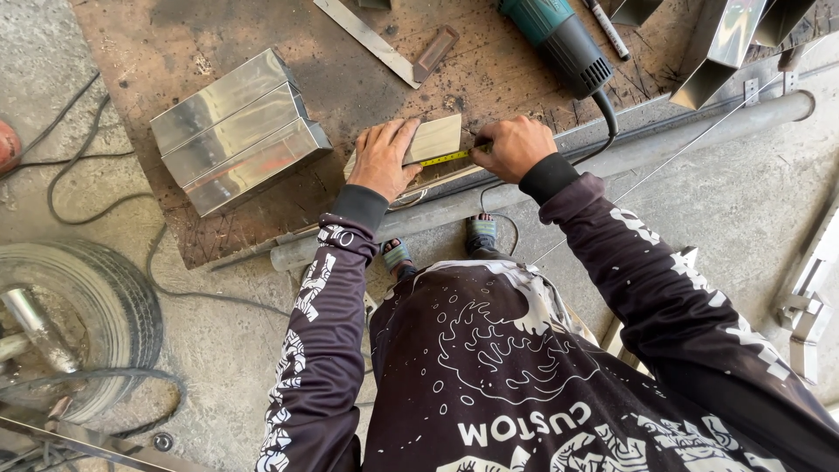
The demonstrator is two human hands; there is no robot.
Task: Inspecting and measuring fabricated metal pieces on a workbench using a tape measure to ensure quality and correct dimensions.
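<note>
left hand point(382, 159) flat on metal piece point(434, 137), right hand point(514, 147) pinching yellow tape measure point(446, 158) along its near edge

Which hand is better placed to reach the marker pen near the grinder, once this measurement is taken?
Probably the right hand: it lies nearer the marker pen, beyond the grinder. The left hand presses the metal piece flat under the yellow tape.

The flat, pale metal piece point(434, 138) lies near the workbench point(218, 35) front edge; a yellow tape measure point(444, 158) spans its near side.
</note>
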